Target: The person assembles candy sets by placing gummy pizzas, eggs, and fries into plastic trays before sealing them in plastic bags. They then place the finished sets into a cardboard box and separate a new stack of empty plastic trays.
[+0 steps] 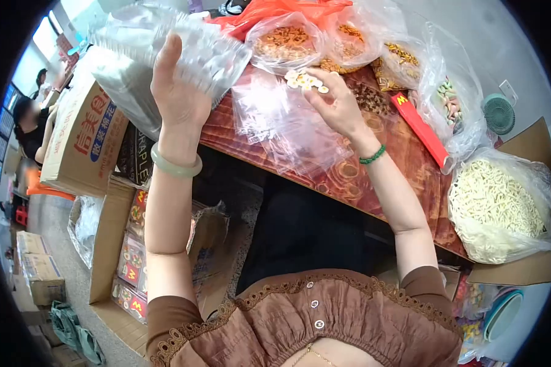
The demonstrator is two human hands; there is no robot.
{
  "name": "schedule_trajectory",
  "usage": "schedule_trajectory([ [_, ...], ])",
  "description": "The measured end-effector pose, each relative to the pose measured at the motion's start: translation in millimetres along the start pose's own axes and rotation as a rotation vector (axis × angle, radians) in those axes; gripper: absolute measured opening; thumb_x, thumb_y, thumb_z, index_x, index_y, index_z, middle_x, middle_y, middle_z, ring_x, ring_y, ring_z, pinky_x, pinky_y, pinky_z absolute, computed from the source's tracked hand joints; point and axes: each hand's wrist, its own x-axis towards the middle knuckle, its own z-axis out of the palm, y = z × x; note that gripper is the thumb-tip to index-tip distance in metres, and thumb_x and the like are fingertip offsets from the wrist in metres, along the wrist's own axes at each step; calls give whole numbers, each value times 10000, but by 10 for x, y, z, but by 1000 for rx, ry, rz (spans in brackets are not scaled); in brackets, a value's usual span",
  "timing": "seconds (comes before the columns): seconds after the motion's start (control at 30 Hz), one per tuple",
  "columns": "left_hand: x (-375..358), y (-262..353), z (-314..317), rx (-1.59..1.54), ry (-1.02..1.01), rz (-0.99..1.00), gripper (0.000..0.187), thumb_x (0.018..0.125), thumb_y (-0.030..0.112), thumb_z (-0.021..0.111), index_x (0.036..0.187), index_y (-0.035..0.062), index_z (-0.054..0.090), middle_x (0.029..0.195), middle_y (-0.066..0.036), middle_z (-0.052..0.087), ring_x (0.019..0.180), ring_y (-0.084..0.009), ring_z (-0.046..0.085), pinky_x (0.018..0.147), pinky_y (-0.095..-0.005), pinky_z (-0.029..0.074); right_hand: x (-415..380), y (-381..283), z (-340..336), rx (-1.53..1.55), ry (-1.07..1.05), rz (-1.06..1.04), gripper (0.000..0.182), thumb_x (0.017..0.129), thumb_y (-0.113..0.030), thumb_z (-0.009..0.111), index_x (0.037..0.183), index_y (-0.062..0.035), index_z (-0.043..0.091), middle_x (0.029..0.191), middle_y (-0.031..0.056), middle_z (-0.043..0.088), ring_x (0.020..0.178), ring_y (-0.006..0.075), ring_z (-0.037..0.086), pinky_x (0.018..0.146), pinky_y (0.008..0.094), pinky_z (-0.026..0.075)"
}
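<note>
Clear plastic packaging (pixel 211 58), ridged and partly blurred, is held up at the upper left by my left hand (pixel 179 92), its thumb lying over the near side. Several small white pieces with yellow centres (pixel 305 80) are at the fingertips of my right hand (pixel 337 104), above the table's middle. Beneath and between the hands, flat clear plastic bags (pixel 288 128) lie spread on the reddish wood-patterned table (pixel 349 177). A red strip with a yellow M (pixel 419 131) rests to the right of my right hand.
Open bags of small orange pieces (pixel 288 44) stand at the back. At right are a bag of pale sticks (pixel 499 205) and a green fan (pixel 499 114). Cartons (pixel 82 134) crowd the left side. A person in black (pixel 30 128) sits beyond them.
</note>
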Motion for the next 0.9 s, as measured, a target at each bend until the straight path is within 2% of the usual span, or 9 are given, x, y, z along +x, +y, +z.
schedule_trajectory([
  [0.1, -36, -268, -149, -170, 62, -94, 581, 912, 417, 566, 1340, 50, 427, 1285, -173, 518, 1148, -350, 544, 929, -553, 480, -767, 764, 158, -97, -224, 468, 686, 841, -569, 579, 1363, -135, 486, 1424, 199, 411, 1356, 351, 320, 1114, 467, 276],
  [0.13, -34, -363, -294, -368, -46, -143, 637, 899, 473, 572, 1348, 47, 423, 1277, -175, 526, 1139, -348, 554, 907, -545, 508, -911, 689, 225, -267, -308, 441, 704, 835, -579, 574, 1374, -137, 473, 1449, 190, 382, 1374, 359, 287, 1123, 471, 251],
  [0.2, -55, -425, -211, -158, -4, -143, 714, 856, 553, 599, 1325, 41, 434, 1165, -111, 585, 998, -257, 624, 828, -415, 557, -1113, 537, 524, -432, -390, 330, 734, 826, -602, 555, 1385, -137, 456, 1496, 186, 302, 1408, 377, 207, 1142, 504, 179],
  [0.27, -109, -494, -107, -110, 65, -140, 762, 839, 591, 591, 1329, 29, 434, 1189, -134, 584, 1005, -262, 632, 809, -413, 573, -1052, 339, 846, -351, -403, 353, 741, 813, -606, 563, 1372, -128, 470, 1488, 203, 294, 1405, 393, 194, 1146, 503, 162],
  [0.37, -52, -601, -200, -411, -152, -227, 780, 860, 573, 576, 1371, 12, 396, 1318, -189, 512, 1129, -311, 579, 899, -455, 535, -821, 198, 1278, -341, -317, 354, 724, 808, -570, 588, 1342, -90, 495, 1446, 254, 303, 1380, 448, 182, 1140, 514, 152],
  [0.6, -3, -933, -171, -431, 128, -221, 884, 832, 614, 579, 1418, 5, 320, 1373, -217, 456, 1162, -377, 549, 830, -516, 565, -104, 421, 1939, -415, -331, 497, 759, 806, -522, 614, 1365, -37, 445, 1479, 282, 228, 1372, 490, 169, 1134, 559, 107],
  [0.77, -124, -1089, -124, -159, 127, -185, 874, 809, 641, 590, 1399, 38, 362, 1317, -158, 512, 1172, -312, 540, 926, -491, 511, -62, 508, 1739, -430, -426, 526, 535, 781, -485, 659, 1182, -132, 655, 1522, 209, 216, 1389, 459, 162, 1075, 679, 98],
  [0.83, -221, -1222, -133, -18, 294, -157, 889, 802, 671, 573, 1402, 49, 365, 1316, -137, 517, 1140, -303, 551, 938, -465, 485, -215, 492, 1422, -436, -286, 379, 408, 789, -416, 662, 1089, -141, 689, 1440, 142, 347, 1324, 396, 293, 1049, 693, 137],
  [0.9, -315, -1275, -42, -100, 173, -275, 927, 789, 696, 561, 1427, 63, 334, 1366, -147, 471, 1173, -329, 523, 949, -463, 481, -316, 503, 955, -434, -211, 388, 287, 804, -345, 654, 1025, -168, 697, 1273, 92, 493, 1222, 307, 418, 1019, 660, 205],
])
